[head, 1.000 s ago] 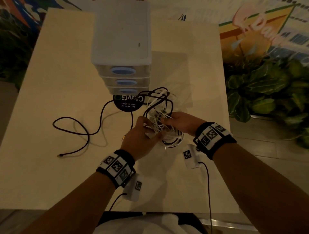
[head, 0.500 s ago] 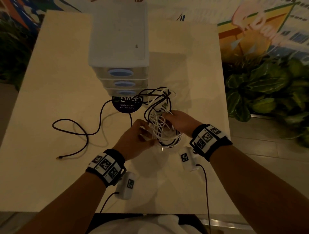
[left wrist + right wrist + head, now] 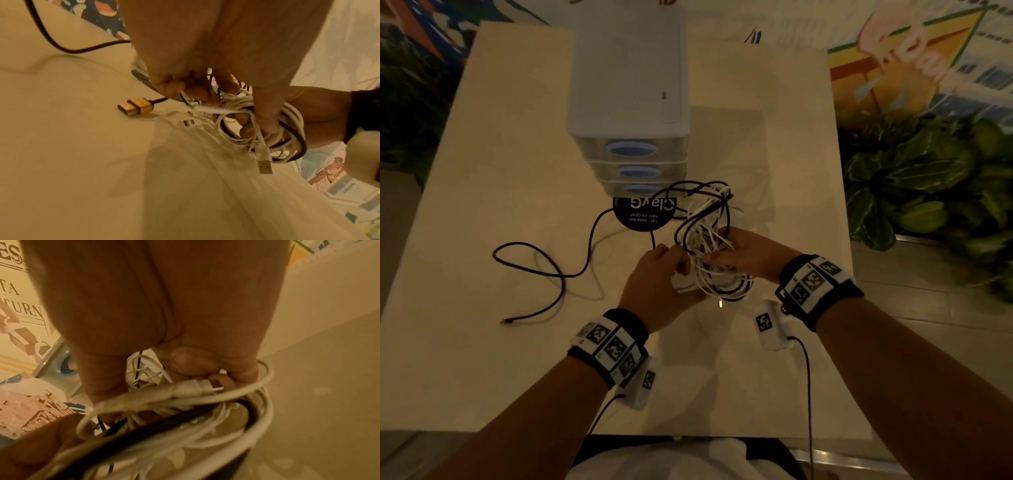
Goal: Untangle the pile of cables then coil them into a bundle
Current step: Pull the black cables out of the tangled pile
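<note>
Head view: pale table (image 3: 482, 359) carries all; landmark is the grey drawer unit (image 3: 628, 102) at its far middle. Just in front of the drawer unit, lifted off the surface, hangs the cable tangle (image 3: 709, 246), white leads looped with black ones. Left hand (image 3: 657, 281) has its fingers curled into the tangle's near-left side; right hand (image 3: 746, 255) grips it from the right, fingers closed through the loops. Tangle judged light, limp and springy; loops likely slide and snag, so best taken hold of at a plug end or a single strand, not the whole mass. One black cable (image 3: 544, 270) trails from the tangle out to the left of the drawer unit, lying slack on the table, and may drag. Round black sticker (image 3: 643, 214) lies at the drawer unit's foot, flat, no hindrance. Left wrist view: gold plug (image 3: 135, 106) rests on the table beside the tangle; white USB plug (image 3: 265, 166) dangles beneath it. Right wrist view: a white connector (image 3: 197, 386) lies across the fingers, loops wrapped round them — snag risk.
</note>
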Available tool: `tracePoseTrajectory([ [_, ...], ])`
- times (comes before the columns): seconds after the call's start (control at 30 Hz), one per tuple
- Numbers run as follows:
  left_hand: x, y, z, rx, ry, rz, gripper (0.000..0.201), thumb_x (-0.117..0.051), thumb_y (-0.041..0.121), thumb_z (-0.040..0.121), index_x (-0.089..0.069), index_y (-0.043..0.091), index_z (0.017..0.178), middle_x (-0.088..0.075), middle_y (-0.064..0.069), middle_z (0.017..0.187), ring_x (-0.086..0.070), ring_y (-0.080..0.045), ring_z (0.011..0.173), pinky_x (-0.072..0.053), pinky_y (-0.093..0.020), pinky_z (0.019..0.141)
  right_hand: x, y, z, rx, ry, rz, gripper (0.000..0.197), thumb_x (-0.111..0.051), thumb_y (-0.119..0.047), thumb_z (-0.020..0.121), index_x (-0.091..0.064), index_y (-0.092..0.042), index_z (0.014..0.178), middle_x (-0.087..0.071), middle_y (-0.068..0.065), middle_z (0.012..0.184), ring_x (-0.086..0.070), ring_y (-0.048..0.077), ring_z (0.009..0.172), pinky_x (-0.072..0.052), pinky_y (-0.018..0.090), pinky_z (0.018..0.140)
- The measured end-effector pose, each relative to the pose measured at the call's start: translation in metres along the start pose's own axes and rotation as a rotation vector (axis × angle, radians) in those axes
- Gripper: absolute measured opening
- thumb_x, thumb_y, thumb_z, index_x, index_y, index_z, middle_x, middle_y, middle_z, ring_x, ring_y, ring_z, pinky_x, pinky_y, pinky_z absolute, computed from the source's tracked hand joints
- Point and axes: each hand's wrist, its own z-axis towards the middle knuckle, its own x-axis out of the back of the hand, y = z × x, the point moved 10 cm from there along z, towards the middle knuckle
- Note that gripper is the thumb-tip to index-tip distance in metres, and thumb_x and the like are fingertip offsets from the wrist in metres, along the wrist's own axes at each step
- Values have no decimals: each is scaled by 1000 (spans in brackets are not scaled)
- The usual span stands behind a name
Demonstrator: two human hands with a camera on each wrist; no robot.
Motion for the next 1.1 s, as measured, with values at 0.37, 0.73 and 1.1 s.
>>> tracePoseTrajectory([
  [0.37, -18, -5, -10, 205, -226, -269, 20, -55, 41, 100, -75, 40, 103, -75, 14, 77, -57, -10, 56, -44, -18, 61, 2, -2, -2, -15, 85, -30, 44, -68, -47, 94, -54, -34, 133, -67, -13, 121, -62, 9, 114, -48, 35, 105],
  [0.73, -26, -42, -17, 617, -227, -758, 22, -59, 24, 101, -73, 7, 105, -63, 1, 69, -28, -11, 50, -25, -24, 49, 7, -9, -16, 35, 136, -117, 49, -72, -60, 84, -63, -25, 117, -74, -1, 104, -69, 17, 99, -53, 42, 96],
  [1.1, -25, -28, -28, 455, -330, -632, 15, -71, 11, 91, -72, -3, 90, -67, 0, 64, -56, -1, 53, -42, -7, 57, 21, 3, -4, 75, 350, -96, 33, -62, -45, 98, -65, -21, 121, -72, -2, 105, -66, 9, 92, -45, 11, 71],
])
